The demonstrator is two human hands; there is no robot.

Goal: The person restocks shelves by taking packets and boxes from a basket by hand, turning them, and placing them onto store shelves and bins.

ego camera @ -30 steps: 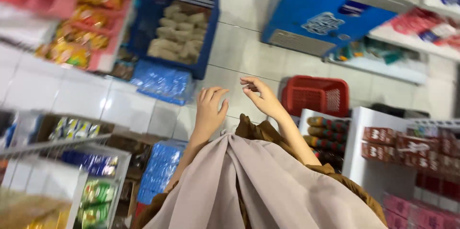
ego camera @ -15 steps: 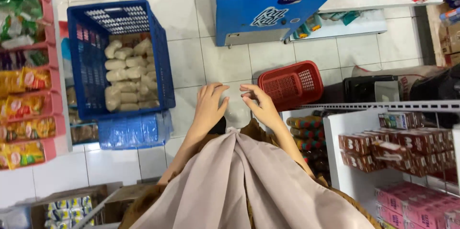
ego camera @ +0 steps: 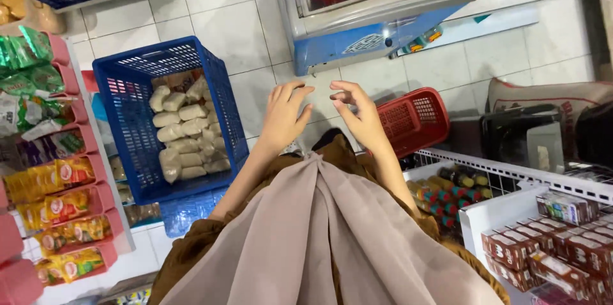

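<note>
Left hand (ego camera: 281, 116), right hand (ego camera: 357, 116) empty; blue crate (ego camera: 137, 113) left, red basket (ego camera: 415, 120) right.

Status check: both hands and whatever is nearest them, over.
Left hand and right hand both open, empty, raised side by side over the tiled floor. Blue crate of pale packets left of them, red basket right. Nothing between the hands.
</note>
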